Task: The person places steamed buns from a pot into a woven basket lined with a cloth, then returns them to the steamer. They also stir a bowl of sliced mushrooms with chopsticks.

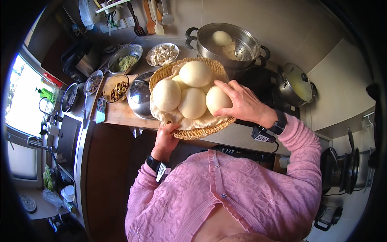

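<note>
My left hand point(166, 139) grips the near left rim of a woven basket point(196, 133) and holds it up before me. A pale cloth point(193, 122) lines the basket, and several round steamed buns point(193, 103) lie on it. My right hand point(242, 101) is curved over the bun at the right point(218, 100), thumb and fingers touching its sides, with the bun still in the basket. Beyond the basket stands a steel steamer pot point(229, 57) with a perforated tray; one whole bun point(222, 38) and some pale pieces point(229, 50) lie in it.
On the counter are a glass bowl of dark food point(119, 90), a bowl of shredded greens point(125, 62), a plate of pale pieces point(162, 55), a domed steel lid point(142, 96) and a cleaver point(101, 109) on a wooden board point(136, 113). A lidded pot point(296, 84) stands at the right.
</note>
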### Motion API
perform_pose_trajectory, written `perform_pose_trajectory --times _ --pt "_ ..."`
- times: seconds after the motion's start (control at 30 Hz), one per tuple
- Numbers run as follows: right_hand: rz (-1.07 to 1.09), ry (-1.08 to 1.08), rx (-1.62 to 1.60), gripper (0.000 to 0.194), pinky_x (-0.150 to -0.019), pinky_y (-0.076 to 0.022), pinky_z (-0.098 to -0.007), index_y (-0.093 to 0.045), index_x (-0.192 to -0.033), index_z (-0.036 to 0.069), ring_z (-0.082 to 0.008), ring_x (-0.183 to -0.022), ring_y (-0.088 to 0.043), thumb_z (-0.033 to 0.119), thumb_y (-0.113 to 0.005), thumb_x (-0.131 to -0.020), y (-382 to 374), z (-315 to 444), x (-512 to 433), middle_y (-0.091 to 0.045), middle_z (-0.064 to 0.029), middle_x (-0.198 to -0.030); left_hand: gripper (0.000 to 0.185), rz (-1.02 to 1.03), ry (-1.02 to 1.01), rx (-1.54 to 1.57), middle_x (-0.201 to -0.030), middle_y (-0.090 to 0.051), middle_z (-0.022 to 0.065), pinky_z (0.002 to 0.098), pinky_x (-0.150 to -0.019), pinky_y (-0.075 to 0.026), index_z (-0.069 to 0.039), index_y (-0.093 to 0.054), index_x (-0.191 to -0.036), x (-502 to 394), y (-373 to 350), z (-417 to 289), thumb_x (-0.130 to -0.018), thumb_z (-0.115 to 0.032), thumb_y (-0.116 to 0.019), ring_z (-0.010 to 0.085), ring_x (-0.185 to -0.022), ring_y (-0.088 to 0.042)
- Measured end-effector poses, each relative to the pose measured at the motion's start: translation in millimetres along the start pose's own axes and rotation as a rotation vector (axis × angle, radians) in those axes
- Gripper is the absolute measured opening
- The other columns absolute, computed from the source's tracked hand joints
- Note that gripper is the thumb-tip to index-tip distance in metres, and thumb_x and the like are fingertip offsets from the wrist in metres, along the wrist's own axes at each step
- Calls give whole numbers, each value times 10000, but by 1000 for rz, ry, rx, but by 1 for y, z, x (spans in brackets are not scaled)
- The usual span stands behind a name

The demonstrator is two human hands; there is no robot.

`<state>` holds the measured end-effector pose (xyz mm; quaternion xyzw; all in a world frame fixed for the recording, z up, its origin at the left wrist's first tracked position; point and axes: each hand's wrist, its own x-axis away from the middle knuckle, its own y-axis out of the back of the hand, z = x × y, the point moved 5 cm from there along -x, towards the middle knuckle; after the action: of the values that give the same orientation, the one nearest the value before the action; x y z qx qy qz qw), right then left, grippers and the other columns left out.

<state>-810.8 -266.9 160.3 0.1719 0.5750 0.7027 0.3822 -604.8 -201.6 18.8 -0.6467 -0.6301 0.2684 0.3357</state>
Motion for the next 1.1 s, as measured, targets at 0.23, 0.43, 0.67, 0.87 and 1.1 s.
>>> perform_pose_trajectory --times 0.23,0.43,0.67,0.87,1.1 --pt "35 -162 -153 624 -702 -485 -316 -565 -1125 -1 -236 -765 -621 390 -733 -668 77 -109 -75 -635 -163 -881 429 -77 67 22 -1121 -542 145 376 -910 -448 33 -439 -1187 2 9 -2 -758 45 -447 274 -1034 -554" --pt "199 -265 322 709 -889 -435 -372 -545 -1143 -34 -340 -1055 -544 426 -729 -636 72 -209 -183 -574 -217 -1122 446 -75 -2 14 -1125 -540 154 370 -905 -448 47 -439 -1185 5 5 -9 -739 43 -447 280 -1037 -552" --pt "260 -70 359 649 -804 -474 -387 -600 -1042 27 -328 -952 -588 367 -775 -518 2 -225 -248 -619 -190 -995 455 -173 -54 11 -1129 -536 143 371 -910 -444 32 -447 -1182 5 9 -14 -728 67 -449 277 -1047 -546" --pt "189 -294 -78 582 -646 -529 -342 -612 -1043 59 -236 -813 -638 249 -793 -523 40 -230 -217 -634 -133 -922 474 -110 -52 51 -1153 -518 145 379 -930 -428 22 -429 -1203 4 10 -19 -732 70 -439 282 -1070 -530" --pt "-215 -181 -1305 591 -857 -511 -408 -436 -1243 36 -272 -1015 -559 213 -711 -750 122 -214 -132 -500 -139 -1187 456 -90 10 45 -1153 -516 143 374 -931 -426 26 -431 -1188 1 7 -23 -734 66 -434 280 -1077 -524"
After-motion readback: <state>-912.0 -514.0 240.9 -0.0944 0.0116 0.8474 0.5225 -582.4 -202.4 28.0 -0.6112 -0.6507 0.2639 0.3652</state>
